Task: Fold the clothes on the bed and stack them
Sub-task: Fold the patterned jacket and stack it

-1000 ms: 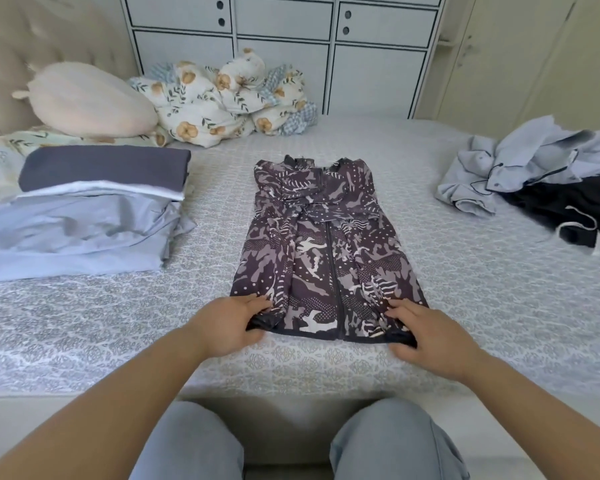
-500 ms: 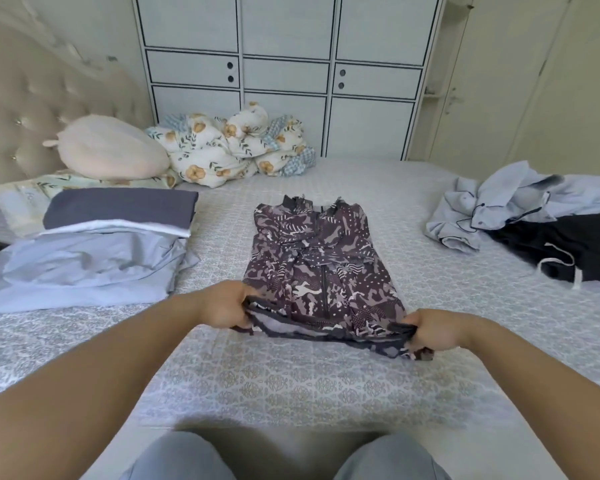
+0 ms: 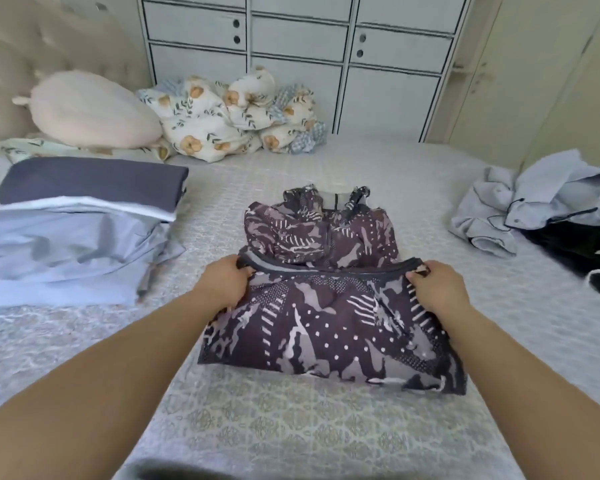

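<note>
A dark purple patterned jacket (image 3: 326, 327) lies in the middle of the bed (image 3: 291, 427), its bottom half lifted and doubled over toward the collar. My left hand (image 3: 222, 284) grips the left corner of the hem. My right hand (image 3: 437, 289) grips the right corner. The hem hangs stretched between both hands above the jacket's chest. A stack of folded clothes (image 3: 73, 237), light blue below and dark grey on top, sits at the left. A heap of unfolded clothes (image 3: 548, 216), pale blue and black, lies at the right.
A pink pillow (image 3: 90, 112) and a bunched floral quilt (image 3: 236, 123) lie at the head of the bed. White cabinets (image 3: 302, 57) stand behind. The padded headboard (image 3: 32, 57) is at the left.
Both hands went from resting on the hem to gripping it, then lifted it and carried it away from me over the jacket, folding the lower half up.
</note>
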